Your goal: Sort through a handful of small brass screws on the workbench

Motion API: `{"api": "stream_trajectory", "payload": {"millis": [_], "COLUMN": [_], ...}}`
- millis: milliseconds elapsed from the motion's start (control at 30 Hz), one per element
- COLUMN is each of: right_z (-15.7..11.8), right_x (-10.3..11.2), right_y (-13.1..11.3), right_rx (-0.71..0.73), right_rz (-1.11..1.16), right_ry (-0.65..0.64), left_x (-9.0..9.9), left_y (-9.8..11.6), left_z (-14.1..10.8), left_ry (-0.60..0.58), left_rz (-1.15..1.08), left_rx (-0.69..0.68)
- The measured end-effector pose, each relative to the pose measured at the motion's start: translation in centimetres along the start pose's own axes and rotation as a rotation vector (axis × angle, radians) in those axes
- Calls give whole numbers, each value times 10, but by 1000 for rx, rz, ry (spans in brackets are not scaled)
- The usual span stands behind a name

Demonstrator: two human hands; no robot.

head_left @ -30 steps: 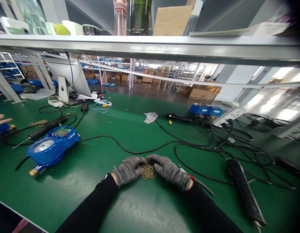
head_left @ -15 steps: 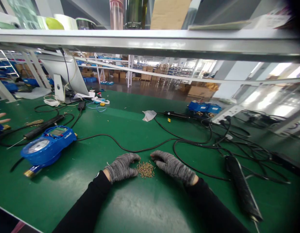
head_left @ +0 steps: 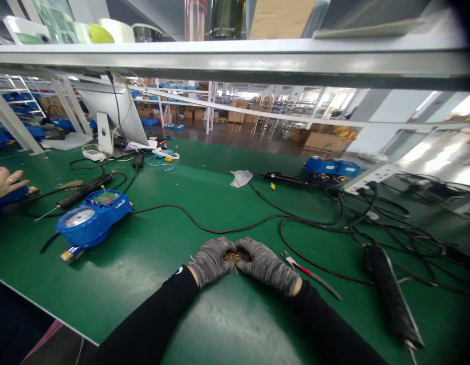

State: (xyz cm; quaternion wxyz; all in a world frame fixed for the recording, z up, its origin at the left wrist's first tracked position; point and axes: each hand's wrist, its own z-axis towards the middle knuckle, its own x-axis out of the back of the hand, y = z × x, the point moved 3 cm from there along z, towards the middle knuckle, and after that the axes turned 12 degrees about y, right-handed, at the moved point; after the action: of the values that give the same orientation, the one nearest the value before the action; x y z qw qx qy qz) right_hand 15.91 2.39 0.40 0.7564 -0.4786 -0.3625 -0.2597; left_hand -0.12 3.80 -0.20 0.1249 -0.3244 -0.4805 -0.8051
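Both gloved hands have closed in since half a second ago. Left hand (head_left: 211, 260) and right hand (head_left: 266, 264) cup the brass screw pile (head_left: 234, 257) between them, touching. Bare green mat (head_left: 151, 253) left; pliers (head_left: 310, 274) just right.

Blue water meter (head_left: 91, 222) on the green mat (head_left: 151, 284), black electric screwdriver (head_left: 392, 299) at right, red-handled pliers (head_left: 309, 272), tangled black cables (head_left: 334, 223), crumpled plastic bag (head_left: 241, 178), white monitor (head_left: 109, 114), co-worker's hand (head_left: 5, 181) at far left.
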Motion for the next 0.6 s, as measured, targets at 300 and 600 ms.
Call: {"api": "stream_trajectory", "payload": {"millis": [300, 600], "right_z": [4, 8], "right_x": [-6, 31], "right_y": [0, -7], "right_rx": [-31, -59], "right_rz": [-9, 54], "right_ry": [69, -32], "left_x": [-10, 30], "left_y": [-6, 1], "left_z": [0, 0], "left_ry": [89, 55], "left_rz": [-16, -226], "left_rx": [18, 132]}}
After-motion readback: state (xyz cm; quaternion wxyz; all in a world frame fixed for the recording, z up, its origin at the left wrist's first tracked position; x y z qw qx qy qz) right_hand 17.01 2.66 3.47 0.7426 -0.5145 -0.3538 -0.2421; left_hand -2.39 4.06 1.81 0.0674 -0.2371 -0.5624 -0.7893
